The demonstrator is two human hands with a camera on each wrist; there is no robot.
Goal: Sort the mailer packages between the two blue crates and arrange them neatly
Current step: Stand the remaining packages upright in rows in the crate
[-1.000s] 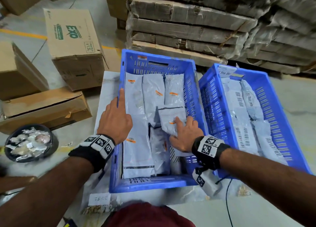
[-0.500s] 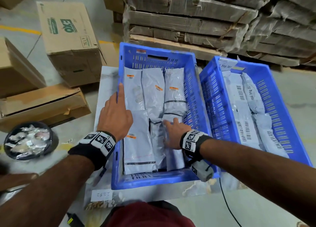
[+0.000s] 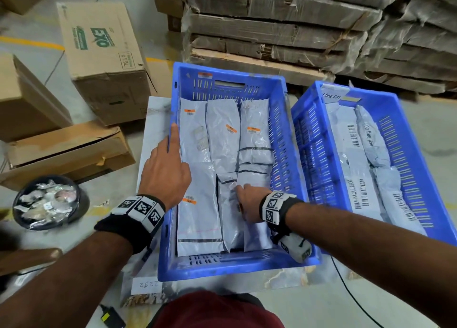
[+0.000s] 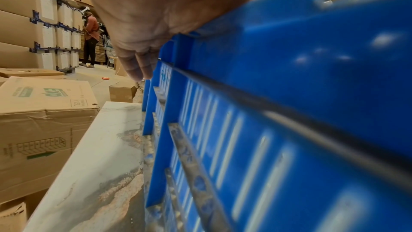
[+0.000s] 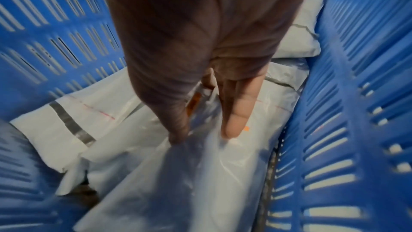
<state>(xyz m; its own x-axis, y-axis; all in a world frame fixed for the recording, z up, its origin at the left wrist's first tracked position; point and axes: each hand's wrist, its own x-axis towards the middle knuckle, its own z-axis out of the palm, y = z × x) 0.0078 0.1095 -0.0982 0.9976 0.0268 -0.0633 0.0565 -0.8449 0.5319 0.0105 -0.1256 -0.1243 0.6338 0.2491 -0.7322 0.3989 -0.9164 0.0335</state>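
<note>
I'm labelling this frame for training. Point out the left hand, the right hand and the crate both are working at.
left hand (image 3: 168, 174), head view, back of the hand
right hand (image 3: 249, 201), head view, back of the hand
left crate (image 3: 232, 268), head view, near rim

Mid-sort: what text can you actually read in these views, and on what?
"EXO" and "x 1.5L": cardboard box, left of the crates.
"2282", upside down: white tag by the left crate.
Orange stickers and barcode labels on the mailers: too small to read.
</note>
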